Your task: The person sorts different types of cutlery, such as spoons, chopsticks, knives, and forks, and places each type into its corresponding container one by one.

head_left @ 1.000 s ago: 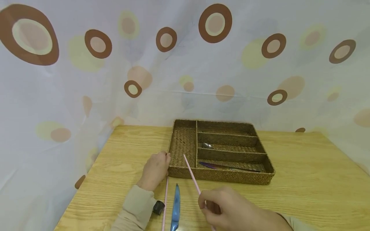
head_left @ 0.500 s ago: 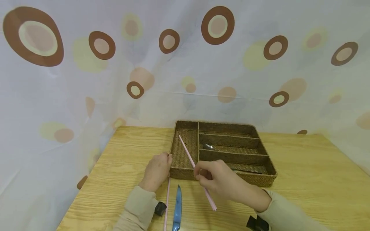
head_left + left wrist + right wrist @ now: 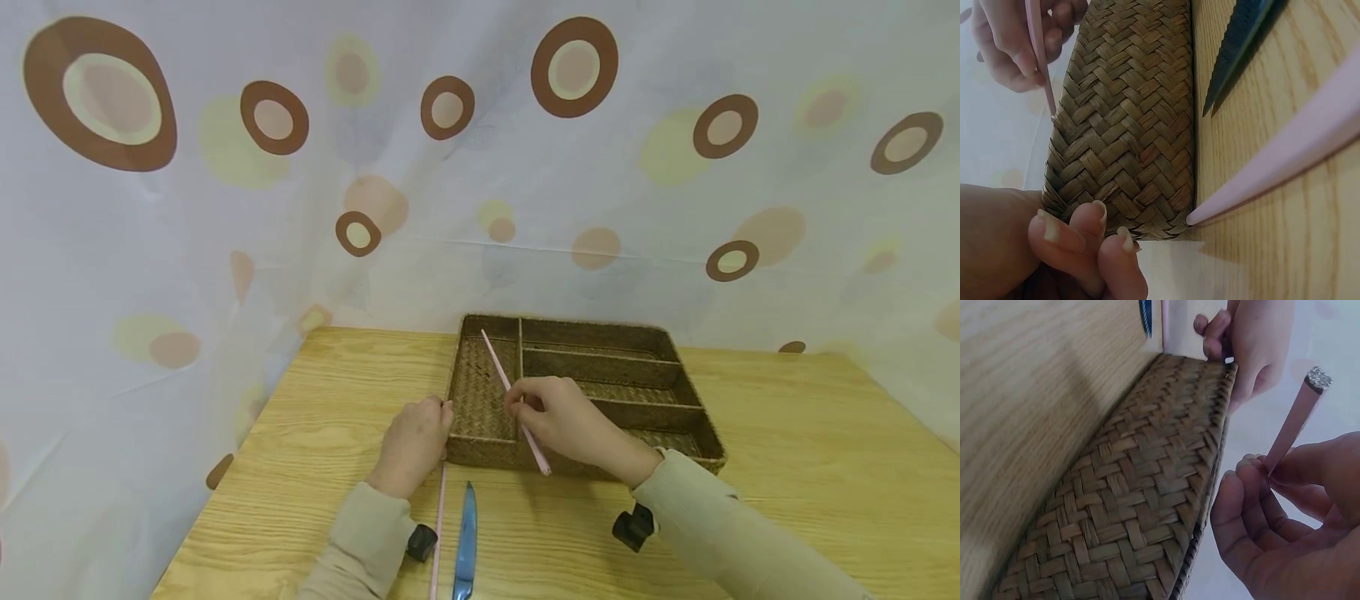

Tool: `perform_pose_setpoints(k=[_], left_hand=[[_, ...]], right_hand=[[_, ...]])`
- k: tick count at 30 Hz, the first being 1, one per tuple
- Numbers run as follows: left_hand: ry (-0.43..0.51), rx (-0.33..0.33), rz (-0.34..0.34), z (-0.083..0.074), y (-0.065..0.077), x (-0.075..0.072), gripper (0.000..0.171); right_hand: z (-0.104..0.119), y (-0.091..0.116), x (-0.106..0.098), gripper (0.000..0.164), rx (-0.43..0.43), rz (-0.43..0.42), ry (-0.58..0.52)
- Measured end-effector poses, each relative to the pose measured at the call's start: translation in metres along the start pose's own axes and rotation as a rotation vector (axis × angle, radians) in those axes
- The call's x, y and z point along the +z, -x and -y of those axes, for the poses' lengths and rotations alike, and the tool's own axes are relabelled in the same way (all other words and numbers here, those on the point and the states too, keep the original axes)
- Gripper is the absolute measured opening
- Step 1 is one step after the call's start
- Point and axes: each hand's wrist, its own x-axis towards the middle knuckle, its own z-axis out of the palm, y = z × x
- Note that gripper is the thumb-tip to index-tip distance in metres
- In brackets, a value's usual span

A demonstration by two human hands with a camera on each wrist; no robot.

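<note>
My right hand (image 3: 562, 417) pinches a pink chopstick (image 3: 495, 358) between thumb and fingertips, above the front edge of a brown woven cutlery tray (image 3: 480, 452). The chopstick slants, its thin end over the tray's left compartment, its thick end toward me. That thick end has a glittery silver cap (image 3: 1319, 378) in the right wrist view. At the tray's front left corner, my left hand (image 3: 414, 437) grips the rim, fingers curled against the outside. A second pink chopstick (image 3: 438, 521) lies on the table, its thin tip right by that corner.
On the wooden table (image 3: 337, 400), a blue-bladed knife (image 3: 466, 533) lies before the tray, beside the loose chopstick. Dividers (image 3: 645, 410) split the tray's right side into three compartments; my right hand covers part of them. A patterned curtain (image 3: 480, 183) hangs behind.
My right hand has carried the chopstick forward from the near table to over the tray, hiding the spoon and the knife inside. My left hand keeps its grip on the corner.
</note>
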Motion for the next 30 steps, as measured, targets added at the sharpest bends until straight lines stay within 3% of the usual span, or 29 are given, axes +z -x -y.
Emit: perform_pose_setpoints(k=[12,24,30], left_hand=[[-0.013,0.01,-0.012,0.002,-0.001,0.001,0.032],[-0.012,0.021,-0.022,-0.001,-0.001,0.0,0.032],[-0.005,-0.004,-0.001,-0.001,-0.001,-0.001,0.032]], right_hand=[[-0.01,-0.031,0.012,0.009,-0.004,-0.028,0.063],[-0.016,-0.047,0.023,0.01,0.052,-0.013,0.069],[-0.016,-0.055,0.028,0.014,0.074,-0.009,0.103]])
